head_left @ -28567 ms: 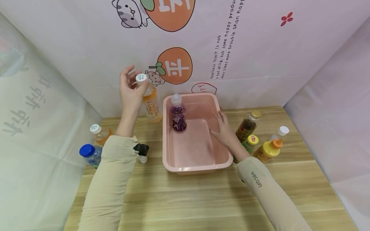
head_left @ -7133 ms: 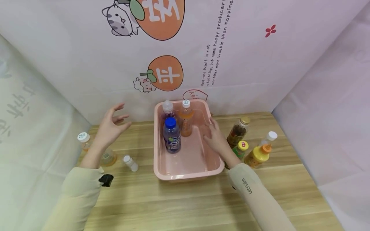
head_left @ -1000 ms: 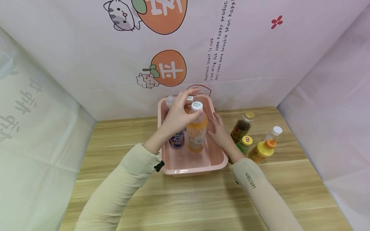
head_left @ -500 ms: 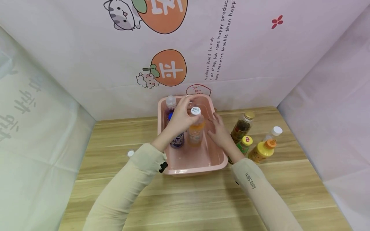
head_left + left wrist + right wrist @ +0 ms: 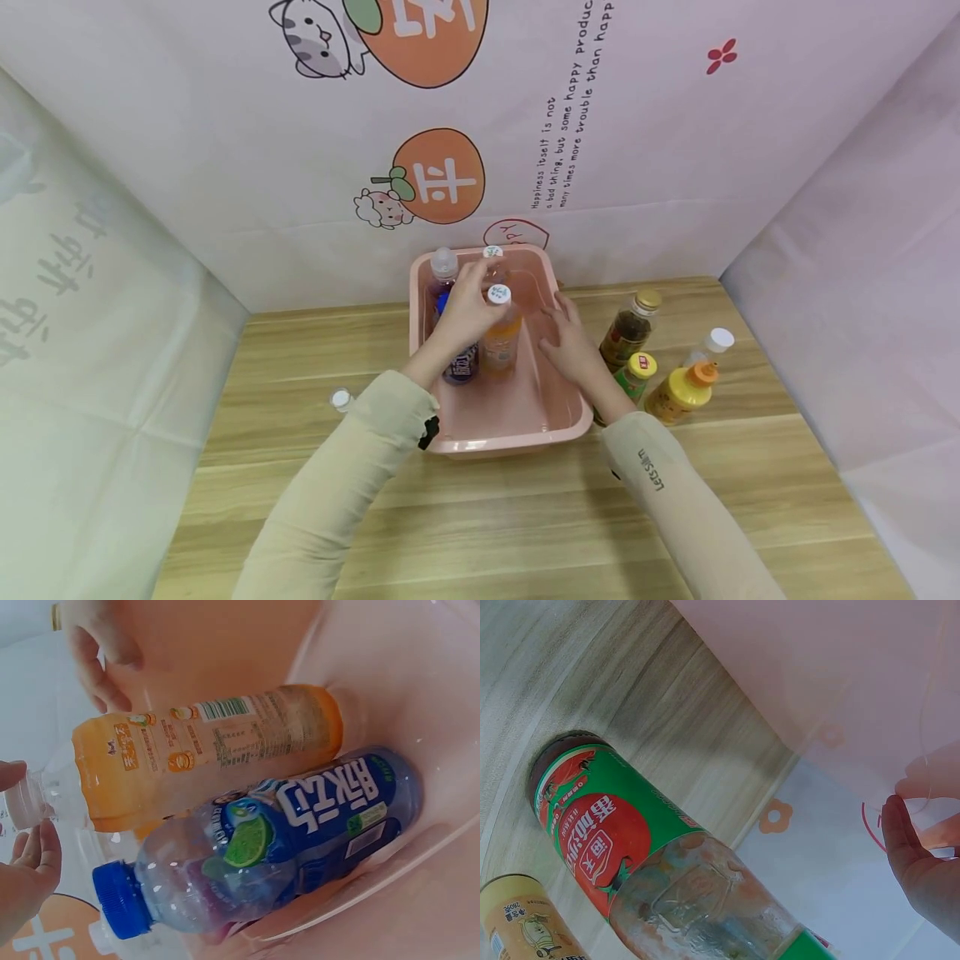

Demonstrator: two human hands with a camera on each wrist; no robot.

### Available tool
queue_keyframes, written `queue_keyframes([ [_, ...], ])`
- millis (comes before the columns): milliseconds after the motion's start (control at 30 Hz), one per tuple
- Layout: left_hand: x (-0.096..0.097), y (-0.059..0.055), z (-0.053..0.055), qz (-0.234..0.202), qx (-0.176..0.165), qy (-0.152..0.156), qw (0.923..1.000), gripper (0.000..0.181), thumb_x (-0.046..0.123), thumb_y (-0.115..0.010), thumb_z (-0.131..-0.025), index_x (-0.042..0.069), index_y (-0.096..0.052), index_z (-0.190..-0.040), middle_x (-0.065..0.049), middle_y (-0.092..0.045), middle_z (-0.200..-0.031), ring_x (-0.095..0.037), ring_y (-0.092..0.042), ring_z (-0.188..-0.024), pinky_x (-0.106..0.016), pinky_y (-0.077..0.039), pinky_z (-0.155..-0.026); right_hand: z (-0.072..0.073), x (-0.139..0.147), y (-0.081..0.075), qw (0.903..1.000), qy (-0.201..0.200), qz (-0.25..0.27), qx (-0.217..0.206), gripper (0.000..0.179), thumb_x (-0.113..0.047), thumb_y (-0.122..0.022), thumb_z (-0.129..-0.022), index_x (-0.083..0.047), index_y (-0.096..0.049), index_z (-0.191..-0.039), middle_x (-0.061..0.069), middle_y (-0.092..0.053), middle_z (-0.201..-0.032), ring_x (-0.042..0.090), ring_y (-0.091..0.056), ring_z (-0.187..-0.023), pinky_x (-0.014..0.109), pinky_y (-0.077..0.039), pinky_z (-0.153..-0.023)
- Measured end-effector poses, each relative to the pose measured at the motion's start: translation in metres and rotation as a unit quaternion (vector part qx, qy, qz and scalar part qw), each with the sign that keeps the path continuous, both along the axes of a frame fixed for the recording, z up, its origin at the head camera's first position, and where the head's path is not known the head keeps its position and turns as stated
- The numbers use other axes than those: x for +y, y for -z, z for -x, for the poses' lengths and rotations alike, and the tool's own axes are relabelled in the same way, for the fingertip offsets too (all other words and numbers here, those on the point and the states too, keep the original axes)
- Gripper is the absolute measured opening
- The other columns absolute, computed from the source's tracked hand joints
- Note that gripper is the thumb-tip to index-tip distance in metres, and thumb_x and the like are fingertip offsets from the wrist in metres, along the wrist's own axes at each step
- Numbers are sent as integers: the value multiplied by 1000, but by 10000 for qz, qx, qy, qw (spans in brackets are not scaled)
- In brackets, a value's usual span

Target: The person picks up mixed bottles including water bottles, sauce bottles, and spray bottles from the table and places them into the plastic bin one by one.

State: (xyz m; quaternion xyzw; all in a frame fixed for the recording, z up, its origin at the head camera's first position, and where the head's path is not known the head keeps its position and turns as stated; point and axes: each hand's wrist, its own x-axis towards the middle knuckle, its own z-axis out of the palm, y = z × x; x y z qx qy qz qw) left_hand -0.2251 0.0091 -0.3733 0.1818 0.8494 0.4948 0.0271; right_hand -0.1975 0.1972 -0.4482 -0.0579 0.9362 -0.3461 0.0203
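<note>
In the pink basin (image 5: 480, 446), my left hand (image 5: 467, 310) pinches the neck of a clear bottle with an orange label and white cap (image 5: 501, 337). In the left wrist view, thumb and fingertips lie either side of that bottle's neck (image 5: 28, 802). Beside it stands a blue-capped drink bottle (image 5: 255, 844), partly hidden by my left hand in the head view. Behind are a purple bottle with a clear cap (image 5: 444, 265) and a second white-capped bottle (image 5: 492, 252). My right hand (image 5: 572, 346) grips the basin's right wall, thumb inside and fingers over the rim.
Right of the basin stand a gold-capped dark bottle (image 5: 628, 329), a green-labelled tomato sauce bottle (image 5: 604, 825), a yellow squeeze bottle (image 5: 681, 393) and a white-capped clear bottle (image 5: 712, 343). A small white-capped vial (image 5: 341, 400) is left on the wooden table (image 5: 480, 525).
Over the last second my left hand lowers the orange-labelled bottle slightly back and left in the basin. Long before, only the purple bottle was inside. My right hand stays put.
</note>
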Motion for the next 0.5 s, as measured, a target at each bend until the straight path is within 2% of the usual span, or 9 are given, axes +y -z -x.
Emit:
queue_keyframes([
  [233,4,13,2,188,134,-160,9996,62,-2,-66,-81,8,-45,-139,-18,-44,-136,-34,-51,-123,-42,-48,-102,0,0,1,10000,-30,-4,74,53,-9,-56,-90,4,-40,-140,18,-10,-159,44,-33,-138,56,-43,-103],
  [500,9,14,3,438,5,-386,9983,60,0,-66,-82,11,-47,-138,-16,-44,-136,-30,-53,-121,-41,-49,-98,0,-1,1,10000,-14,-34,93,53,-9,-57,-90,5,-41,-139,18,-10,-159,44,-36,-136,56,-44,-101],
])
